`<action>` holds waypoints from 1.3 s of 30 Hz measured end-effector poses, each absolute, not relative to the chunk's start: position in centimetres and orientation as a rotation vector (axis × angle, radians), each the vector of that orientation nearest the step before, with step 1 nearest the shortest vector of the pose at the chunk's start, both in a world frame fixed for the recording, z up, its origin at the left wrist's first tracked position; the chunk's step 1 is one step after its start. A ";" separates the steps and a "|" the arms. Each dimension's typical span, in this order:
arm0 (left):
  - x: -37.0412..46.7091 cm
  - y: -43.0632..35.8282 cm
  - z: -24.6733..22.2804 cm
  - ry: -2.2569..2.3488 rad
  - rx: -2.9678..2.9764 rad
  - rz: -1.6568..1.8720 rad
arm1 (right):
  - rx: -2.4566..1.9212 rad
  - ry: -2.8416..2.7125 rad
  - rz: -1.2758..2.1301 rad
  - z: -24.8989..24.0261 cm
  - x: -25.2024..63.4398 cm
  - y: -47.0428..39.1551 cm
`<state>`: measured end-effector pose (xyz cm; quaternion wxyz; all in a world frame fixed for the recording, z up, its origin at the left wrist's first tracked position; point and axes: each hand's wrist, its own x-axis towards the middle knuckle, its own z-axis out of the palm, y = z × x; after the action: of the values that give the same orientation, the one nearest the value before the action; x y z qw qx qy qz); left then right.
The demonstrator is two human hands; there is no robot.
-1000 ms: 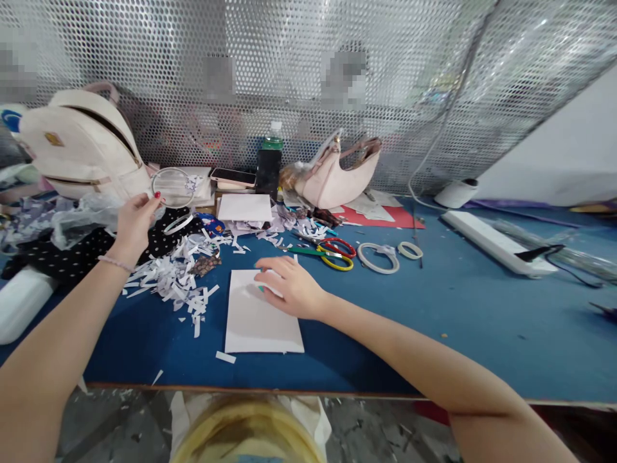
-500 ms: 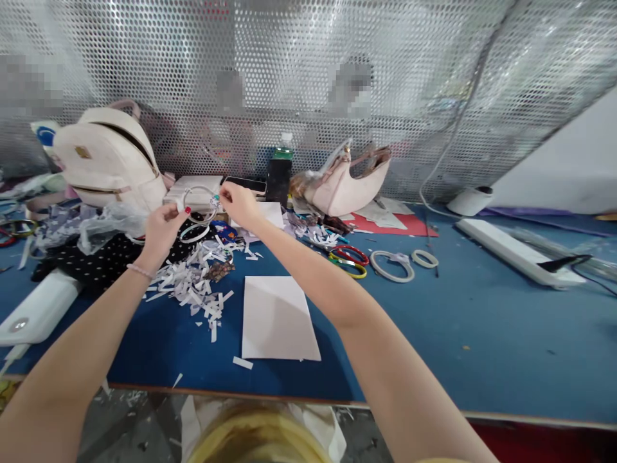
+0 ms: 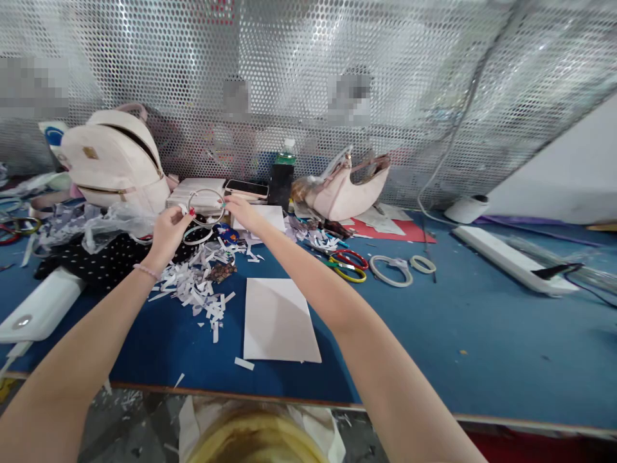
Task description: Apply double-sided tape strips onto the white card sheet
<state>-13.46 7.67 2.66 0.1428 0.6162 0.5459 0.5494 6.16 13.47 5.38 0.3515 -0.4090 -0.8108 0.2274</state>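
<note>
Though backpack badge (image 3: 90,152) illegible, L hand (image 3: 168,231) & R hand (image 3: 242,212) in near-closed pinch on ring (image 3: 207,190).

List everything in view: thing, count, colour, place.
backpack: 1, cream, back left
handbag: 1, pink, back
phone: 1, dark, back
bottle: 1, green, back
card: 1, red, back
cloth: 1, dotted black, left
scraps: many, white, left
paper: several, white, front and back
scissors: 2+, red and yellow, centre
rings: 4+, whitish, centre and left
bar: 1, white, right
table: 1, blue, beneath
mesh: 1, silver, behind
left hand: 1, bare, holding ring
right hand: 1, bare, at ring
</note>
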 end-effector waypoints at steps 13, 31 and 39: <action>-12.9 6.6 2.6 1.603 2.103 1.429 | -0.938 -2.238 0.592 6.4 6.8 10.1; -13.7 7.4 1.9 1.643 2.237 1.380 | -1.030 -2.034 0.538 6.0 7.6 10.4; -12.6 6.9 2.5 1.730 2.494 1.266 | -0.997 -2.059 0.520 5.8 8.1 9.6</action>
<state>-12.64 6.88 2.53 -0.0733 0.7563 0.5246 0.3839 8.09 9.58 5.78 0.3874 -0.3917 -0.8092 0.2042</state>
